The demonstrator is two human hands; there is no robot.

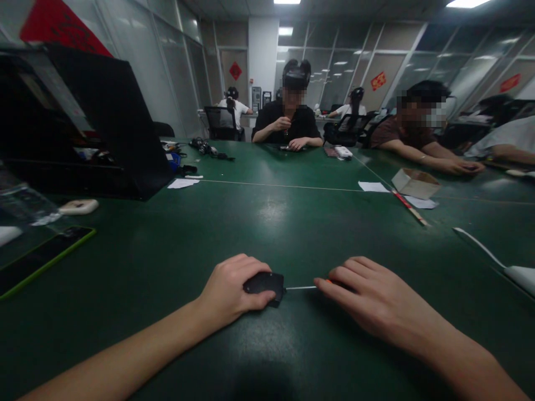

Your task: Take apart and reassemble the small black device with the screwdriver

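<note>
Just below the middle of the head view, my left hand is closed around a black mouse-shaped device, its thumb on the near side. The device's right end is uncovered and faces my other hand. My right hand is closed on a screwdriver whose orange handle is mostly hidden under the fingers. Its thin, pale shaft points left, and the tip meets the right end of the device or lies right at it. Both hands are low over the green table.
At left are a black open case, a green-edged phone and a clear plastic box. A small open box and a red stick lie at right. A person sits opposite.
</note>
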